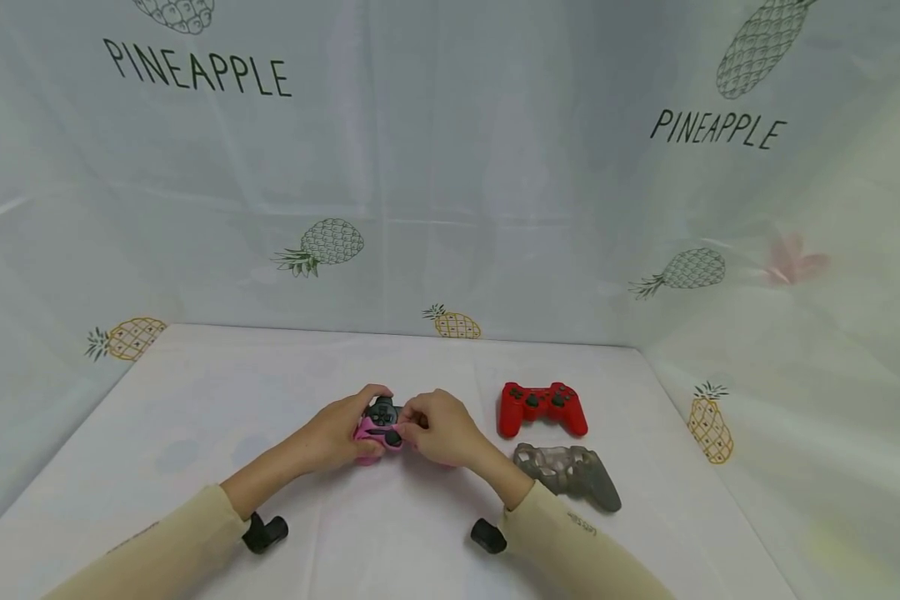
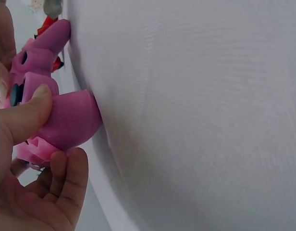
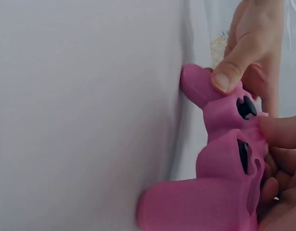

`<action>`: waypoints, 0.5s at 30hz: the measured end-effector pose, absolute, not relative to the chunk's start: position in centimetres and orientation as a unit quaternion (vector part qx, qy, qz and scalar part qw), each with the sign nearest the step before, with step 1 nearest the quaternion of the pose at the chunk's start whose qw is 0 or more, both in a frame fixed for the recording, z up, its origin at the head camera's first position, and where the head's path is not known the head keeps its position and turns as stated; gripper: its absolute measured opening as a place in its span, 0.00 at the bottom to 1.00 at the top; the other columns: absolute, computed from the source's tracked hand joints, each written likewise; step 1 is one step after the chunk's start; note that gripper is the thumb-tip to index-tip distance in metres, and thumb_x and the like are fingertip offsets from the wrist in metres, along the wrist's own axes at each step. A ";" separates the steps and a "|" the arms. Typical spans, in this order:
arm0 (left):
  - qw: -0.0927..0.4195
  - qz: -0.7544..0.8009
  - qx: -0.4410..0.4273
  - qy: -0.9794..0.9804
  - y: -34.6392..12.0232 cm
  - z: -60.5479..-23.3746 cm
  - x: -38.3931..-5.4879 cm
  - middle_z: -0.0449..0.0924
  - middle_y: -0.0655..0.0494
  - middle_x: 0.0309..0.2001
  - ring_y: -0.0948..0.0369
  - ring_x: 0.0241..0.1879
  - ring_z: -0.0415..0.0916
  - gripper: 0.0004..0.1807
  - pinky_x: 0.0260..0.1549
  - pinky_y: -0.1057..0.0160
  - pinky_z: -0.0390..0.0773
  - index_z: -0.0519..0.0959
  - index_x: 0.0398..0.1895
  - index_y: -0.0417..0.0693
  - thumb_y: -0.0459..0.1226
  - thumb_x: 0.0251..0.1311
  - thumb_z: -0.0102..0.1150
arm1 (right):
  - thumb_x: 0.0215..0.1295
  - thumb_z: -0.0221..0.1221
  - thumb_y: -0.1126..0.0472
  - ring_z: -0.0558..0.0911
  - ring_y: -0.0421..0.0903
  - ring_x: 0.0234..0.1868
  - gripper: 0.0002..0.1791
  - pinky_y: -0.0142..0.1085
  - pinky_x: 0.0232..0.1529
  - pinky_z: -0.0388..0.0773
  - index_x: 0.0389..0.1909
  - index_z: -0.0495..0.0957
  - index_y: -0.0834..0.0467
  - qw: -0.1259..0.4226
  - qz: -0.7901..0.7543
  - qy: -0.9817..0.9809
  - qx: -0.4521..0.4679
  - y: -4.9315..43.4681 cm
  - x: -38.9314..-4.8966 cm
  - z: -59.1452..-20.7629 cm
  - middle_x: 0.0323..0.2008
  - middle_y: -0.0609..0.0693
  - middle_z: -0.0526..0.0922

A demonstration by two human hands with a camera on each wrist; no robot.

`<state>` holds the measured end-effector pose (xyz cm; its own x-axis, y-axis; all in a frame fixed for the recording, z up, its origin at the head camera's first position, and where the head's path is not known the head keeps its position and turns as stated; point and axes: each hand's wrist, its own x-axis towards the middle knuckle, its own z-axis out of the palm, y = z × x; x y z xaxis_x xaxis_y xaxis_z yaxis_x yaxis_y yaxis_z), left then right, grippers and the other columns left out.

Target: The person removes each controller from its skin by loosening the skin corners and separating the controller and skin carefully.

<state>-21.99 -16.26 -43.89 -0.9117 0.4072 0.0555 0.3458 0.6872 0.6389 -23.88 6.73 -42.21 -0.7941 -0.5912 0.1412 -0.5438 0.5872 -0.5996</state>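
Observation:
A black game controller (image 1: 382, 412) with a pink, soft-looking cover (image 3: 191, 207) partly over it is held between both hands at the middle of the table. My left hand (image 1: 342, 431) grips its left end, thumb on the pink handle and fingers curled underneath, as the left wrist view shows. With thumb and fingers, my right hand (image 1: 444, 429) pinches the cover's edge near the middle. Dark thumbsticks (image 3: 246, 108) show through openings in the cover. In the right wrist view the handle ends seem to touch the tablecloth. The right hand hides much of the controller's right half in the head view.
To the right lies a red game controller (image 1: 542, 407). Nearer, beside the right forearm, is a grey camouflage-patterned controller cover or controller (image 1: 570, 473). A white cloth covers the table (image 1: 217, 375); a pineapple-print curtain (image 1: 450, 167) hangs behind. Black wrist devices (image 1: 270, 533) sit at both cuffs.

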 end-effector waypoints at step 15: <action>0.063 0.343 0.202 0.915 -16.5 -44.1 -22.4 0.82 0.51 0.51 0.56 0.47 0.76 0.43 0.47 0.52 0.75 0.66 0.74 0.56 0.40 0.58 0.81 | 0.69 0.70 0.61 0.73 0.41 0.39 0.06 0.33 0.43 0.68 0.33 0.85 0.47 0.014 -0.303 0.856 -0.419 7.9 -24.4 -43.5 0.30 0.35 0.82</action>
